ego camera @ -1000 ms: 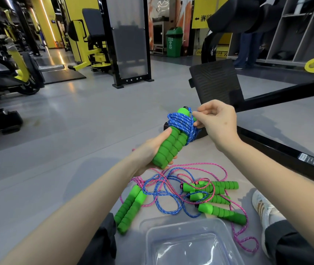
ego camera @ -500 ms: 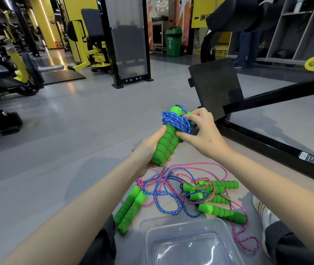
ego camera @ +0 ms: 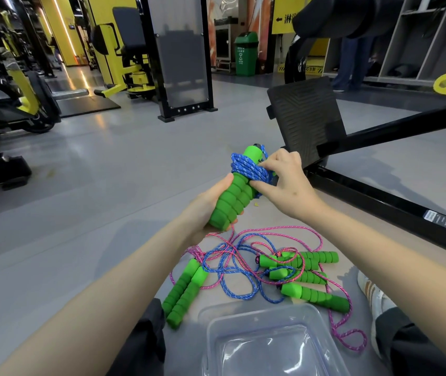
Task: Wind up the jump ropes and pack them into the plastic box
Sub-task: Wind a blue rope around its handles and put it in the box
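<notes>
The wound jump rope (ego camera: 232,199) is held above the floor (ego camera: 108,185), with the left hand (ego camera: 205,210) gripping its lower end from the left and the right hand (ego camera: 289,183) on its coils from the right. Behind it stands a footplate (ego camera: 303,118) on a machine frame (ego camera: 379,204) that runs off to the right. Below the hands the loose jump ropes (ego camera: 243,267) lie tangled on the floor, a pair of handles (ego camera: 184,291) at their left and three handles (ego camera: 306,272) at their right. The plastic box (ego camera: 270,348) sits nearest, just before them, and a shoe (ego camera: 373,297) is to its right.
</notes>
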A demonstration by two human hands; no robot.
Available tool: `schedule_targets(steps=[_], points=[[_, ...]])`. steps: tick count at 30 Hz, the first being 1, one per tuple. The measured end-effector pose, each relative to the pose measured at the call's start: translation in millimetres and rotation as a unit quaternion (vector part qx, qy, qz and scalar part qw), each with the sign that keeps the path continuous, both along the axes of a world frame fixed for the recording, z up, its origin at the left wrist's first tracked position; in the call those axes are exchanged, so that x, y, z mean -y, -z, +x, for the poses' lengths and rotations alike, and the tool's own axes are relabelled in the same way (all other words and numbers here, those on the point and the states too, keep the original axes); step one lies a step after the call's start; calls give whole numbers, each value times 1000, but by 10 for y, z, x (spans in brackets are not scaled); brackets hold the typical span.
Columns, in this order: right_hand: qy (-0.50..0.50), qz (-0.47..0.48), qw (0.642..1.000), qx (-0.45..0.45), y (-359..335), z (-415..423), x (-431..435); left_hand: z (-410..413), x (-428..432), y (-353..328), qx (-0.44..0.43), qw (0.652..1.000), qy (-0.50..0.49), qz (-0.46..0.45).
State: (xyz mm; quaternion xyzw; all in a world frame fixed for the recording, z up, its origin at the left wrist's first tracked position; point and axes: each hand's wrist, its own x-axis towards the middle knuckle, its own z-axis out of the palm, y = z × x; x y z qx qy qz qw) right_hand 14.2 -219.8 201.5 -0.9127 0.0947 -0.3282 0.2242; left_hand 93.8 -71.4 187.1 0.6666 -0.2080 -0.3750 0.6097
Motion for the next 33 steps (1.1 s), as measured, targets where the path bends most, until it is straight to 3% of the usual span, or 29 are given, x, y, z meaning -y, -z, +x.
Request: schedule_targets(steps=[10, 18, 26, 29, 33], points=[[14, -53, 997, 56, 45, -12, -10, -11, 13, 45, -35, 999, 8, -2], [0, 3, 997, 78, 16, 9, -57, -17, 72, 68, -66, 998, 6, -14], [-46, 115, 992, -34, 43, -39, 17, 20, -5, 94, -20, 1000, 11, 18], [-29, 64, 996, -54, 91, -22, 53, 15, -23, 106, -23, 999, 32, 23], [-41, -133, 990, 15, 170, -50, 115, 56, -68, 76, -51, 997, 56, 25]])
